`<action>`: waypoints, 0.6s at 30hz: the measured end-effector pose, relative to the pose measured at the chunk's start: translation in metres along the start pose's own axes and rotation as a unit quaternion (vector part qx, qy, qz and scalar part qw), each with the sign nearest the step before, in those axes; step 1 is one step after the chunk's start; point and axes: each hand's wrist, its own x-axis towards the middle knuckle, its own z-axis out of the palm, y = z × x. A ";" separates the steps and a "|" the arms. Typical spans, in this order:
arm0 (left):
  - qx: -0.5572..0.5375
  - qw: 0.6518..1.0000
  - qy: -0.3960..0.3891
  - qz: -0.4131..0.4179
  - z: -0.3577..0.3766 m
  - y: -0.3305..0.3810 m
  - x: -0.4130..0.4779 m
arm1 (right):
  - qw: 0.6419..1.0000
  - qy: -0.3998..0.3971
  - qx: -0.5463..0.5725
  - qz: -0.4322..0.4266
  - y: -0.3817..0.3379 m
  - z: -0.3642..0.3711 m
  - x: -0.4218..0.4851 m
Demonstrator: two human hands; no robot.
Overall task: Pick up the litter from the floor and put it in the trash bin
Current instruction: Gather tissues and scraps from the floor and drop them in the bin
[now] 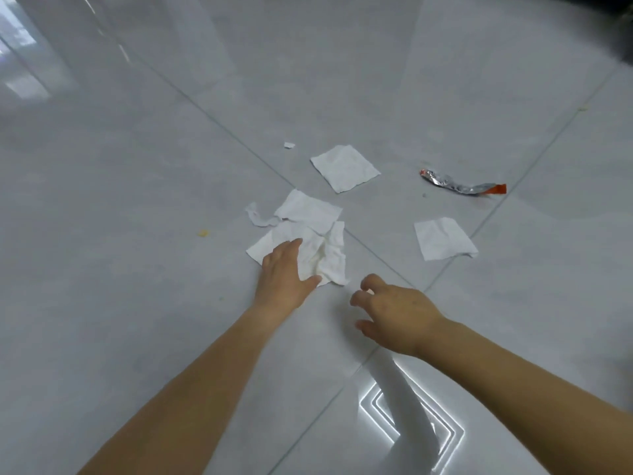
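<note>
- Pale grey glossy tiles [137,166] fill almost the whole view, large and faintly mottled
- A thin dark grout line [219,124] runs from the upper left down toward the lower middle
- A second grout line [534,160] comes down from the upper right; the two cross right of centre
- A light reflection [378,419] of bright white nested angular lines shines on the tile at the lower right
- A washed-out window reflection [24,42] with pale rectangular patches lies in the top left corner
- A dark blurred shape [616,25] sits in the top right corner, too unclear to tell what it is
</note>
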 end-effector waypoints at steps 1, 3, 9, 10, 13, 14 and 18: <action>0.007 1.000 -0.012 0.000 0.004 -0.001 0.000 | 1.000 -0.008 -0.003 -0.002 -0.002 0.004 -0.003; 0.033 0.999 -0.030 -0.014 0.010 -0.002 -0.003 | 1.000 -0.023 -0.003 0.003 0.001 0.010 -0.013; 0.066 0.995 -0.071 0.027 0.021 0.000 -0.021 | 0.998 0.002 0.014 0.067 0.021 0.008 -0.035; 0.068 0.994 -0.083 0.030 0.021 0.004 -0.026 | 0.997 0.021 0.024 0.072 0.021 0.006 -0.035; 0.078 0.991 -0.097 0.056 0.017 0.019 -0.042 | 0.991 0.113 0.048 0.054 0.012 0.000 -0.030; 0.069 0.991 -0.095 0.069 0.013 0.026 -0.047 | 0.988 0.143 0.045 0.039 0.008 -0.003 -0.028; 0.031 0.986 -0.079 0.146 -0.009 0.064 -0.067 | 0.987 0.154 0.024 -0.028 -0.001 -0.021 -0.024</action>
